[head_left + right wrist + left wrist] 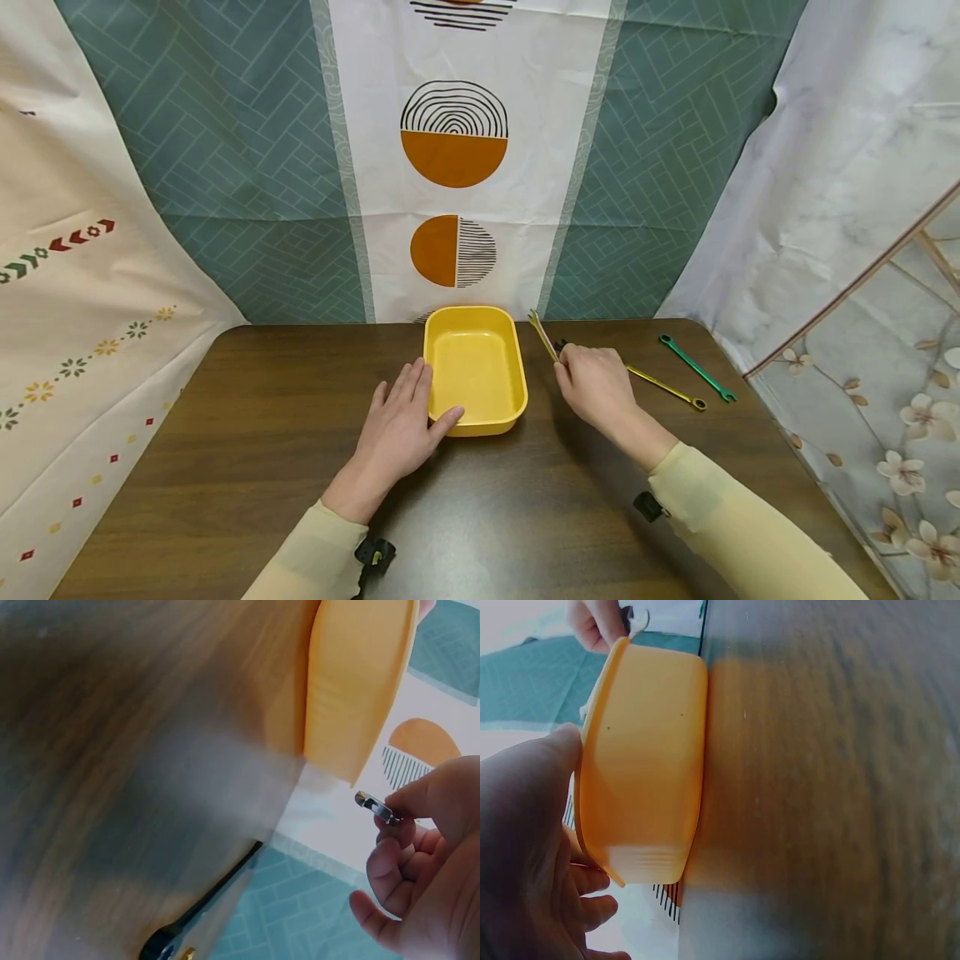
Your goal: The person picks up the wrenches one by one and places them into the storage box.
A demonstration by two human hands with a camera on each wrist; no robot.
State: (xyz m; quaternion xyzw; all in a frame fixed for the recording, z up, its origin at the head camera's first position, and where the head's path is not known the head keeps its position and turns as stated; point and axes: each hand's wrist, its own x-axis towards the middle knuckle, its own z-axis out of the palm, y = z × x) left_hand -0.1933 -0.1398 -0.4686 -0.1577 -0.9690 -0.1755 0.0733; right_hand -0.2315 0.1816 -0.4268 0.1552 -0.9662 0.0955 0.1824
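Note:
A yellow rectangular tray [480, 375] stands on the table near its back edge. My left hand [401, 421] rests against it, fingers fairly straight along the left wall and thumb over the front left corner of the rim; the left wrist view shows the thumb [566, 742] at that rim. To the tray's right, my right hand [600, 382] grips a shiny metal wrench [542, 333], its forked end pointing up toward the tray. In the right wrist view this wrench [377, 806] sticks out between thumb and curled fingers, raised off the table; the rest is hidden in the hand.
A gold wrench [667, 388] and a green wrench [697, 367] lie on the table at the right. Near the right hand lies a black wrench [199, 915], mostly hidden in the head view. Patterned cloth [457, 158] hangs behind the brown table [300, 383].

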